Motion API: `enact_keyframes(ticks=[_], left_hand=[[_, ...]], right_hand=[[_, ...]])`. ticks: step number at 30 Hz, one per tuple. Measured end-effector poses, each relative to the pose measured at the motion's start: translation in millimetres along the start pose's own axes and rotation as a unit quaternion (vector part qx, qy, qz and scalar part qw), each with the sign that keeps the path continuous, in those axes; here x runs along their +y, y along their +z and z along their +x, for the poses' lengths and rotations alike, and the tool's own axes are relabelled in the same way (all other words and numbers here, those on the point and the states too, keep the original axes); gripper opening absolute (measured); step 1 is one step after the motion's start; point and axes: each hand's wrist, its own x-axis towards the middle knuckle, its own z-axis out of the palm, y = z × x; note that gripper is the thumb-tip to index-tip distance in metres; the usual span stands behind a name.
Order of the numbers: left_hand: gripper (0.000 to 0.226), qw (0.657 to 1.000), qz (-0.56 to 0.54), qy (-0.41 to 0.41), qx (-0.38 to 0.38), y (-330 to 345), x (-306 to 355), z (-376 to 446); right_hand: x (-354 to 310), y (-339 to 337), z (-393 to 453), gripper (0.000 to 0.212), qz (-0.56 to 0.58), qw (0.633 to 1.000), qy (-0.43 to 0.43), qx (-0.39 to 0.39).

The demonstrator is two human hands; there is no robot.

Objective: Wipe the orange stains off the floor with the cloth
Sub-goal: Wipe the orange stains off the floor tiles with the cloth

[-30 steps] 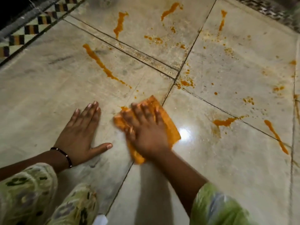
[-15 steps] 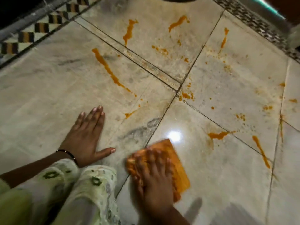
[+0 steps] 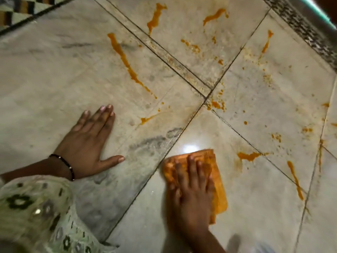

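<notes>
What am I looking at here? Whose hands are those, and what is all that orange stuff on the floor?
The camera sits on a person's head and looks down, so you see their own two hands, as if you were them. The person is low down by a pale stone floor. The left hand lies flat on the floor with straight fingers, holding nothing; it seems to prop the person up. It has a dark bracelet at the wrist. The right hand presses flat on a folded orange cloth. The orange stuff is spilled stains: long streaks and small drops, mostly farther away than the hands. The person is wiping them up, and many are left.
</notes>
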Motion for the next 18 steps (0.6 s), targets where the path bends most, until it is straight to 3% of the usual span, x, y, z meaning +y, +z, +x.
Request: enact_keyframes(ticks=[3,6,9,11,14,18], left_hand=[[0.107,1.000,0.002,0.001,-0.004,1,0,0],[0.106,1.000,0.002,0.001,0.004,3,-1,1],[0.106,1.000,-0.001,0.003,0.010,2,-2,-2],[0.107,1.000,-0.001,0.001,0.009,1,-4,-3],[0.109,1.000,-0.006,-0.012,0.001,-1,-1,-3],[0.110,1.000,-0.008,-0.014,-0.006,-1,1,-1]], right_hand=[[-45,1,20,0.054,-0.002,0.995,-0.100,-0.028],[-73,-3,105,0.053,0.018,0.979,-0.198,-0.038],[-55,-11,189,0.051,0.005,0.992,-0.126,-0.029],[-21,-15,201,0.051,0.007,0.997,-0.072,-0.012],[25,-20,136,0.052,0.032,0.999,-0.013,0.008],[-4,-6,45,0.055,-0.008,1.000,-0.027,-0.009]])
